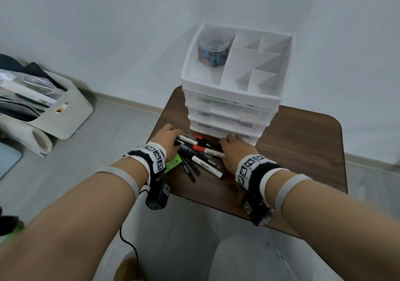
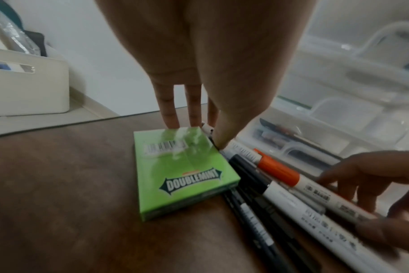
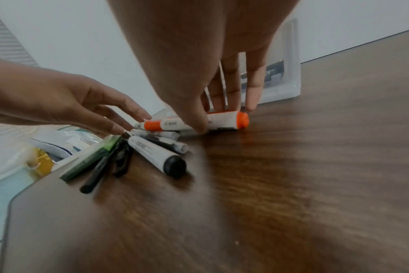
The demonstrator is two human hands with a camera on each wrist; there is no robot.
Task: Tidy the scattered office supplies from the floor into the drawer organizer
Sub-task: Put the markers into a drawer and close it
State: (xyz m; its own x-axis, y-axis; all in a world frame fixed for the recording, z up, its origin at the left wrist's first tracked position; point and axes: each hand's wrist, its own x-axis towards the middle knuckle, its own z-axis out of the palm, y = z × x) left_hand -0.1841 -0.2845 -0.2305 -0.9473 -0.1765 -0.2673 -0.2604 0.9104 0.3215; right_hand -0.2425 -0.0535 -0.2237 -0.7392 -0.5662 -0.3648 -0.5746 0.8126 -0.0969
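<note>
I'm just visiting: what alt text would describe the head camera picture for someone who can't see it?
Two hands, left hand and right hand, gather a pile of markers beside a green gum pack on a dark wooden table, before a white drawer organizer.

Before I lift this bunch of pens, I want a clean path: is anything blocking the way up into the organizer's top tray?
Nothing visible blocks it. Both hands already touch the pens, which lie on the table in front of the organizer. Its top tray is open; only the jar of clips fills the left compartment.
</note>
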